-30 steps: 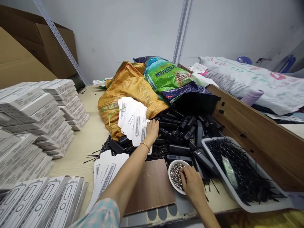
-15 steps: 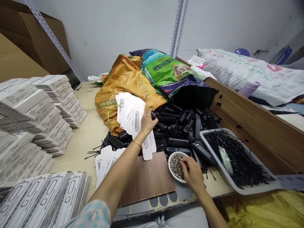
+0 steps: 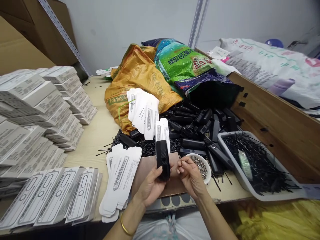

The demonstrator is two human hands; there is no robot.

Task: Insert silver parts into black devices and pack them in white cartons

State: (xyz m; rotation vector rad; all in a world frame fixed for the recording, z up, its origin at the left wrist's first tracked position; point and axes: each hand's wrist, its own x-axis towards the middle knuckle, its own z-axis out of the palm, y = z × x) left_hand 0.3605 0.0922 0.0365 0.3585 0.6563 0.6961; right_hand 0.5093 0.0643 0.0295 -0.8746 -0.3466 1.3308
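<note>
The left grip (image 3: 151, 188) is closed around the lower end of a black ribbed plastic casing (image 3: 162, 156), thumb on one side, the casing nearly upright and raised above the wood-grain board (image 3: 143, 166). Supported only at that end, it could twist or slip if pushed from the side.

Just right of it, the right grip (image 3: 191, 176) has thumb and fingertips drawn together; whether a tiny part is pinched between them I cannot tell. If one is, a loose pinch could let it fall and get lost. Immediately right of this grip sits a white bowl (image 3: 209, 172) of small metal parts (image 3: 199, 165); an outward swing could catch its rim and spill them over the worktop (image 3: 91, 141).

Beyond the left grip, printed cards (image 3: 163, 130) lie on the black pile and could slide if nudged. To that grip's left, a fanned stack of flat printed cartons (image 3: 120, 180) might scatter under a low sweep. Farther right of both grips, a plastic tray (image 3: 272, 196) is heaped with thin black rods (image 3: 265, 175), which could tangle when pulled.
</note>
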